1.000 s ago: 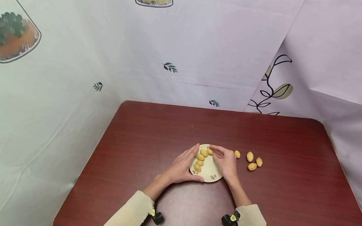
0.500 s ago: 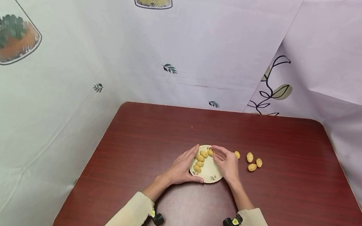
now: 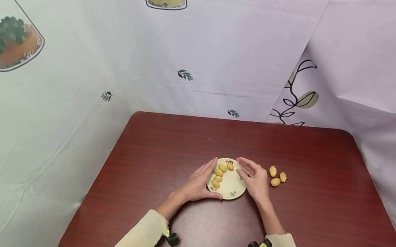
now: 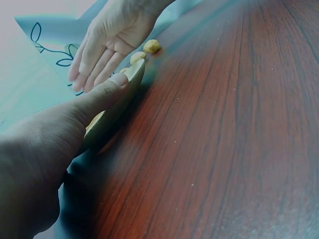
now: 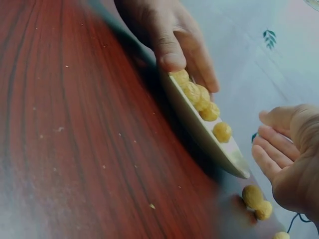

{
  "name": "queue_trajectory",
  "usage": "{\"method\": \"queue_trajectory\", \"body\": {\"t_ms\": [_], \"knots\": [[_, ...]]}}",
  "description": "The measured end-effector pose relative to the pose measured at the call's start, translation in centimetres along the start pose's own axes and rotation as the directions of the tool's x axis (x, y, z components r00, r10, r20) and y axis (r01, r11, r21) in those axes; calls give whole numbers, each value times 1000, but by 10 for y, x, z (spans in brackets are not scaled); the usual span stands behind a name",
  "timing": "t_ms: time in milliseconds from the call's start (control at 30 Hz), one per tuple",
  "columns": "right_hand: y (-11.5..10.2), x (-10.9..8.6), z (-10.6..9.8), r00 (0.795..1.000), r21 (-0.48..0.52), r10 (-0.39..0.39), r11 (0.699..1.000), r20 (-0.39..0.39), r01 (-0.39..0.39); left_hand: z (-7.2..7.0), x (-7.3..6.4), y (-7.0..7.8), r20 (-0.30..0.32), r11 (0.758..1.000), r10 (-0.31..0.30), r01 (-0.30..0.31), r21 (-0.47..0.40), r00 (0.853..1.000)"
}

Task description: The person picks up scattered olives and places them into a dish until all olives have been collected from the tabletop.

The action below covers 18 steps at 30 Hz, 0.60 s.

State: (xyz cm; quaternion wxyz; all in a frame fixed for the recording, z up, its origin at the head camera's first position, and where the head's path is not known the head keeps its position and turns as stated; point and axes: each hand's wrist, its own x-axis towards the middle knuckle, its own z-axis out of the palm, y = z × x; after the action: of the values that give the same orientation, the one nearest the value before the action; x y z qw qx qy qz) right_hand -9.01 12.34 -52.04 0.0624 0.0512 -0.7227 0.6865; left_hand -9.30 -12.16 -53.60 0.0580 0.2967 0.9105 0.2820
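A small cream plate (image 3: 228, 190) with printed flowers stands on the table, several yellow oval rough-skinned pieces (image 3: 219, 172) in a curved row along its left and back. Round the plate's left side my left hand (image 3: 196, 182) holds it, thumb at the front rim and fingers along the far left edge. The thumb (image 5: 172, 57) lies on the rim in the right wrist view. My right hand (image 3: 255, 181) hovers at the plate's right edge with loosely bent fingers and nothing in them, apart from the rearmost piece (image 3: 230, 166).
Right of my right hand lie several more yellow oval pieces (image 3: 275, 182) on the dark red table (image 3: 319, 219); one is mostly hidden behind that hand. Printed cloth (image 3: 213, 52) hangs along the table's back and sides.
My right hand has let go of the rearmost yellow piece and drawn away to the right. That piece now lies uncovered on the plate. The left hand stays in place.
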Motion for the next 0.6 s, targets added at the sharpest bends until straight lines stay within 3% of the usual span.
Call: {"method": "queue_trajectory", "body": {"t_ms": [600], "knots": [[-3,-11,-37,996,-51,-65,997,-58,62,0,0,0,0,1000,-13,13,-10,1000]]}}
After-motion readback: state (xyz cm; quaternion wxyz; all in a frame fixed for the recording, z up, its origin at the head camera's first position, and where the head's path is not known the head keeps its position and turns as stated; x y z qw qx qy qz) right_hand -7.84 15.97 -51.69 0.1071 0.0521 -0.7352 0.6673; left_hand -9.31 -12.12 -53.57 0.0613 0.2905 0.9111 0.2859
